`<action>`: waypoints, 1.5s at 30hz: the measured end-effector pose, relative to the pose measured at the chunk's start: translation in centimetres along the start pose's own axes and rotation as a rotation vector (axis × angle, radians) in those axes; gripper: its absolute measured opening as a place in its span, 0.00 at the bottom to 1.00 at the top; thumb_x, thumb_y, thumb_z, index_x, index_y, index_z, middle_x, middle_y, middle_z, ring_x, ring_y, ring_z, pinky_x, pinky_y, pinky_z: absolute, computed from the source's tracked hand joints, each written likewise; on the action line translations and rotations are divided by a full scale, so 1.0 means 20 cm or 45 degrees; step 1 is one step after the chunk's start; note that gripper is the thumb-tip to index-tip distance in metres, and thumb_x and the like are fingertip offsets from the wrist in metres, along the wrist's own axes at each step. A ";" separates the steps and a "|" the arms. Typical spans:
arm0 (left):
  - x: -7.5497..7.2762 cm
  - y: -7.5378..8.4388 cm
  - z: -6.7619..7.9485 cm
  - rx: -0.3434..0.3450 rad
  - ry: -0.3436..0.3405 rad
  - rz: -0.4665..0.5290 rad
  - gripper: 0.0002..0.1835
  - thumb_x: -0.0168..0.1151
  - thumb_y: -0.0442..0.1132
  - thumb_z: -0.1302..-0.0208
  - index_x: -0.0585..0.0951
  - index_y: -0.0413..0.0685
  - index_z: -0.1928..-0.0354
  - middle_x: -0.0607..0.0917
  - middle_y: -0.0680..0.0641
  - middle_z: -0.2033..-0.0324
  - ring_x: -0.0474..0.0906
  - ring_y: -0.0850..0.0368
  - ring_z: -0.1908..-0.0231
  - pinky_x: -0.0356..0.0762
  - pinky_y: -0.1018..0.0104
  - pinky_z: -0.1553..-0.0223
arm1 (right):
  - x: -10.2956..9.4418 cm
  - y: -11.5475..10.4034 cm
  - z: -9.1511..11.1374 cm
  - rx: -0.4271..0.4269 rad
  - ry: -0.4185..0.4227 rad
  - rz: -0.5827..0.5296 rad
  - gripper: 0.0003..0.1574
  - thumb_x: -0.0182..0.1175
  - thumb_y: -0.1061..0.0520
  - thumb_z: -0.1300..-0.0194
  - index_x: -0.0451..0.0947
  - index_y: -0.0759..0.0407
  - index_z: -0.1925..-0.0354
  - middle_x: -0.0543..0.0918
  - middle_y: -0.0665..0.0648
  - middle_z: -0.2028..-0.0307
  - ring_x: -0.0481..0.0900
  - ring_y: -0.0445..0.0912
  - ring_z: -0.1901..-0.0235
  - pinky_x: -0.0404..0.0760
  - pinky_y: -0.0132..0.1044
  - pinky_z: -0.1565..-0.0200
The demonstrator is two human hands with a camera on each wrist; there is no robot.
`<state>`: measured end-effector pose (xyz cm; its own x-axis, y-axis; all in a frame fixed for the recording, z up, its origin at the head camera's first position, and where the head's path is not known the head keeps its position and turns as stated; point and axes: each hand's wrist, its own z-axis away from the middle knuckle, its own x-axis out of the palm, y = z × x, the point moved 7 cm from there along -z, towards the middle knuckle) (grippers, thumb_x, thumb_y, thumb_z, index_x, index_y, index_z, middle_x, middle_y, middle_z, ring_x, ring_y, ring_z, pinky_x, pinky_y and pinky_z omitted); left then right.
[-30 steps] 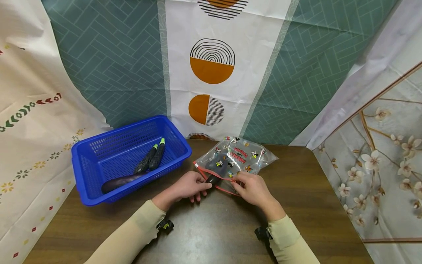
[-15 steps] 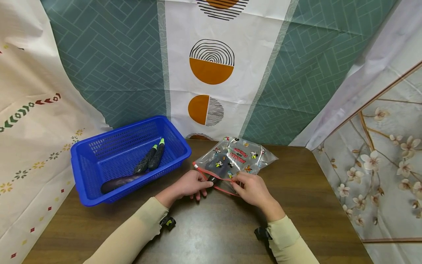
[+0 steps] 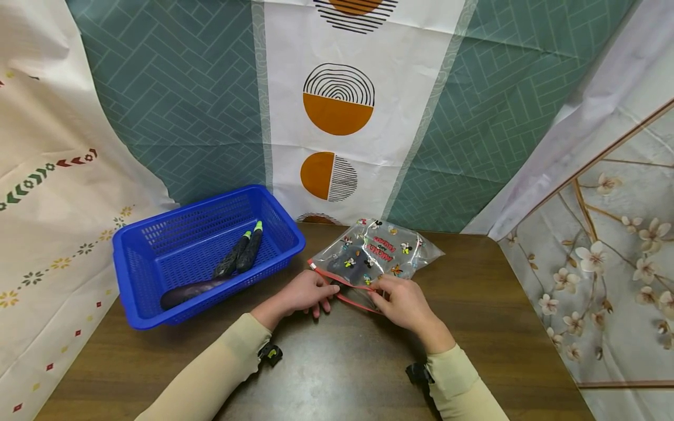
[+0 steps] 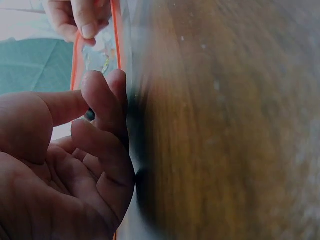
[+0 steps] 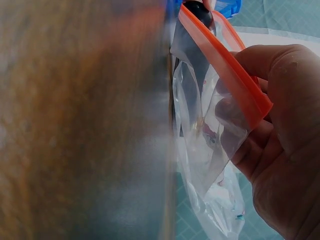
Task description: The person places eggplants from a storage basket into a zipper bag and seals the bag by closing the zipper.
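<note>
A clear zip bag (image 3: 387, 248) with cartoon prints and a red-orange zip edge lies on the table, its mouth toward me. Inside is a long dark eggplant (image 5: 198, 14), mostly seen through the plastic, its glossy dark end at the opening. With curled fingers and thumb my left hand (image 3: 305, 290) pinches that end, which its fingers largely hide. My right hand (image 3: 404, 299) pinches the bag's upper zip edge between thumb and fingers, holding the mouth apart.
At the left stands a blue slotted basket (image 3: 122, 275). A purple eggplant (image 3: 192, 292) and two dark vegetables with light green tips, one (image 3: 250, 248) right of the other, lie in it. Patterned cloths hang behind the wooden table (image 3: 326, 374) and at both sides.
My left hand has shifted slightly forward, and the eggplant has slid farther into the bag, with less of its dark end showing. The right hand keeps its place at the edge.
</note>
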<state>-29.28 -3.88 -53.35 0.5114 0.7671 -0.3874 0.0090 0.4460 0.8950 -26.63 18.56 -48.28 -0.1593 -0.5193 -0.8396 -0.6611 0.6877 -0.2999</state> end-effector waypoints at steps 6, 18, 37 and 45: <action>-0.01 0.00 0.00 -0.016 0.029 0.020 0.22 0.63 0.48 0.15 0.90 0.39 0.65 0.91 0.49 0.77 0.81 0.60 0.85 0.69 0.69 0.85 | 0.00 0.00 0.00 -0.014 0.014 -0.003 0.03 0.77 0.58 0.32 0.92 0.48 0.62 0.82 0.41 0.70 0.74 0.35 0.74 0.73 0.34 0.73; -0.03 -0.02 0.03 -0.018 0.040 0.048 0.19 0.64 0.48 0.16 0.88 0.38 0.60 0.91 0.47 0.76 0.81 0.59 0.85 0.69 0.68 0.84 | -0.01 0.00 0.00 0.001 0.007 -0.041 0.04 0.77 0.59 0.33 0.92 0.50 0.61 0.85 0.41 0.67 0.75 0.35 0.72 0.75 0.35 0.71; -0.13 0.06 0.13 0.045 0.026 -0.074 0.21 0.65 0.50 0.17 0.90 0.39 0.62 0.91 0.51 0.74 0.85 0.50 0.81 0.70 0.68 0.84 | -0.01 0.04 0.01 0.048 -0.123 -0.169 0.13 0.77 0.63 0.37 0.92 0.53 0.54 0.82 0.40 0.66 0.79 0.37 0.67 0.81 0.39 0.64; -0.22 0.16 0.20 0.127 0.019 -0.030 0.18 0.65 0.50 0.16 0.89 0.44 0.62 0.91 0.49 0.71 0.87 0.37 0.76 0.70 0.66 0.82 | 0.01 0.06 0.02 0.080 -0.311 -0.310 0.23 0.73 0.69 0.40 0.90 0.53 0.47 0.83 0.41 0.61 0.82 0.40 0.61 0.84 0.40 0.57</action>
<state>-27.97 -7.68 -47.82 0.4974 0.7640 -0.4111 0.1069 0.4163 0.9029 -27.10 19.47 -49.08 0.1828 -0.5405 -0.8213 -0.6107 0.5922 -0.5257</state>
